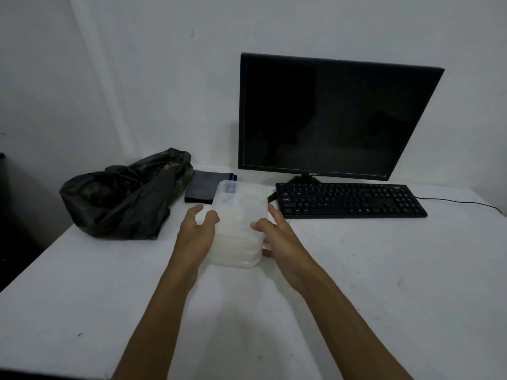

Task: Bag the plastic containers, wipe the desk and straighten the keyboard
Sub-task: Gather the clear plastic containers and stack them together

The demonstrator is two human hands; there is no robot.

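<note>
My left hand (198, 229) and right hand (277, 234) bracket a stack of clear plastic containers (238, 223) standing on the white desk (356, 283), between the black plastic bag (123, 196) on my left and the keyboard (348, 198) on my right. My fingers are curled around the stack's two long sides, thumbs on its top; I seem to touch it lightly, though how firmly I cannot tell. To bag it well, I should squeeze evenly from both sides so the nested tubs do not slide apart, lift the whole stack level, and carry it left. The bag lies crumpled with its mouth unclear, so one hand will probably have to open it first. A dark folded cloth (204, 187) waits behind the stack for wiping.
</note>
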